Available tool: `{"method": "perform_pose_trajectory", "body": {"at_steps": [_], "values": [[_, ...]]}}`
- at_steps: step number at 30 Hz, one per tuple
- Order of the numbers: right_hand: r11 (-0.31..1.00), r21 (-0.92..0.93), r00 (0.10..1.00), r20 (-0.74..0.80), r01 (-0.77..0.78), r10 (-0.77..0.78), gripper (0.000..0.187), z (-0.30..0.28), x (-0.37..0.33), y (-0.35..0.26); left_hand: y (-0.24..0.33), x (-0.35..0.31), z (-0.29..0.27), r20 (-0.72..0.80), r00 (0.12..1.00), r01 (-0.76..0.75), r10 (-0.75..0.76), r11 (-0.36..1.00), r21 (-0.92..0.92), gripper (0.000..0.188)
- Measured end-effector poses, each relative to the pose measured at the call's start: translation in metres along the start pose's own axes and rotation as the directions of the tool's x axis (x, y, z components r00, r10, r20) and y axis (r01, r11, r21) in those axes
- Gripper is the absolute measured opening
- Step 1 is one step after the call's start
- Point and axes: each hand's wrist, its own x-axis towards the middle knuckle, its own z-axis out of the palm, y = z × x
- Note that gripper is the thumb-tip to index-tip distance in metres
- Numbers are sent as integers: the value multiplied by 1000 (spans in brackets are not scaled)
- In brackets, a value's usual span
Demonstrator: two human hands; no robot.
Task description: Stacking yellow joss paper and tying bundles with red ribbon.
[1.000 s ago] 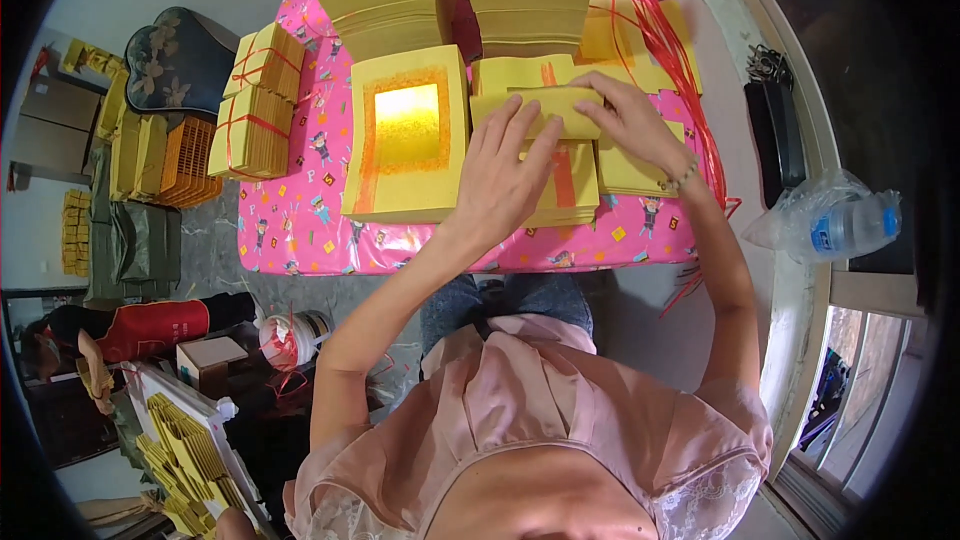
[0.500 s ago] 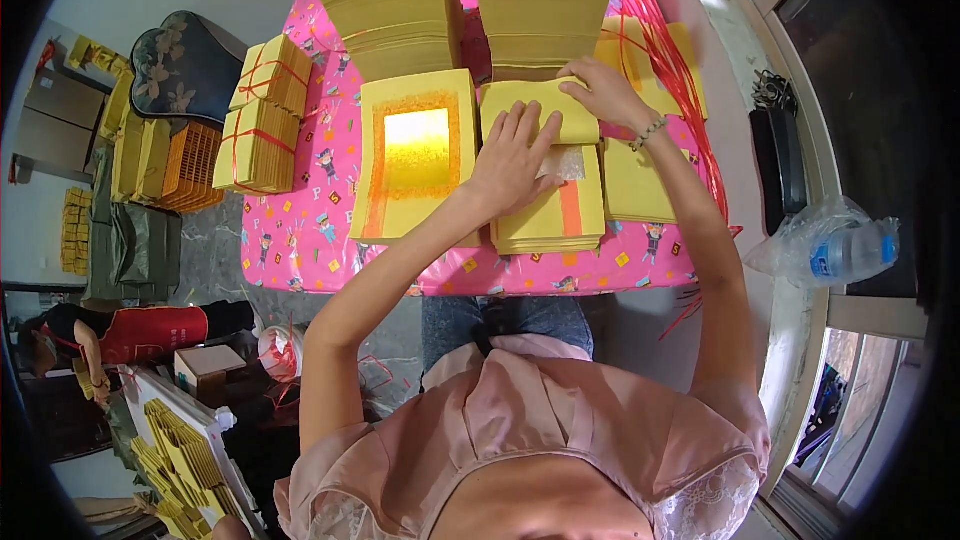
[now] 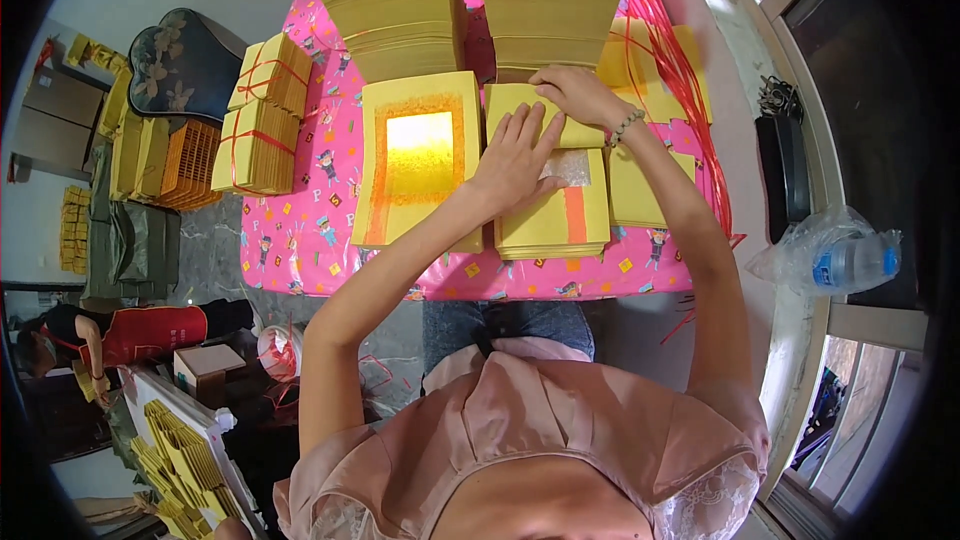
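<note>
A yellow paper sheet [image 3: 512, 112] lies folded over on top of a low stack of yellow paper [image 3: 540, 230], which shows part of a silver patch and an orange strip. My left hand [image 3: 513, 160] rests flat across the folded sheet, fingers stretched and slightly apart. At the sheet's far edge, my right hand [image 3: 582, 98] bends its fingers closely over the fold; its fingertips are partly hidden. Left of the hands sits another yellow paper stack [image 3: 370, 160], whose top sheet bears a shiny gold square framed in orange.
Two tall yellow paper stacks [image 3: 545, 10] stand behind, on a pink patterned tablecloth [image 3: 330, 265]. Red-tied bundles [image 3: 258, 145] sit at left, red strings [image 3: 690, 90] hang at right. A bagged bottle [image 3: 850, 262] rests on the sill. Another person [image 3: 150, 335] works at lower left.
My right hand has slid left along the far edge of the folded sheet. My left hand stays flat in nearly the same place.
</note>
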Motion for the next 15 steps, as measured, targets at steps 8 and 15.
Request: {"method": "perform_pose_trajectory", "body": {"at_steps": [8, 15], "values": [[1000, 12, 1000, -9, 27, -27, 25, 1, 1, 1, 0, 0, 6, -10, 1000, 18, -18, 999, -33, 88], [993, 117, 1000, 9, -12, 11, 26, -2, 3, 0, 4, 0, 2, 22, 999, 36, -34, 998, -58, 84]]}}
